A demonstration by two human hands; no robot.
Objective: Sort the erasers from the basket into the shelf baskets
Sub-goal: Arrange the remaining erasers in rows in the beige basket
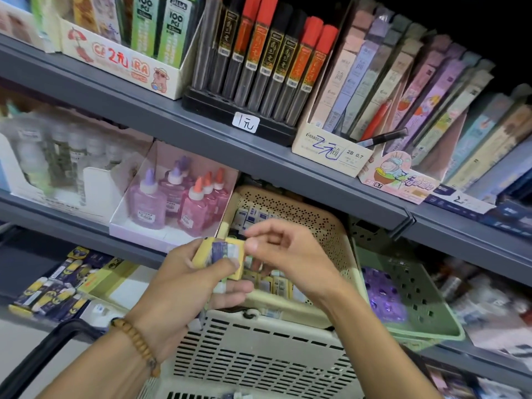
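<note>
My left hand (184, 286) grips a small stack of yellow erasers (220, 256) with purple and white sleeves, held in front of the shelf. My right hand (283, 254) is beside the stack, fingertips curled just off its right end and over a beige perforated shelf basket (325, 226) that holds several boxed erasers. Whether those fingers pinch anything is hidden by blur. A cream slotted basket (259, 349) sits below my wrists, its contents mostly out of sight. A green shelf basket (414, 295) with purple packets stands to the right.
Grey shelf edges (201, 131) run diagonally above. A white box of pink and purple glue bottles (178, 203) stands left of the beige basket. Yellow and navy eraser packs (54, 289) lie lower left. Pencil lead tubes (267, 59) and boxes fill the upper shelf.
</note>
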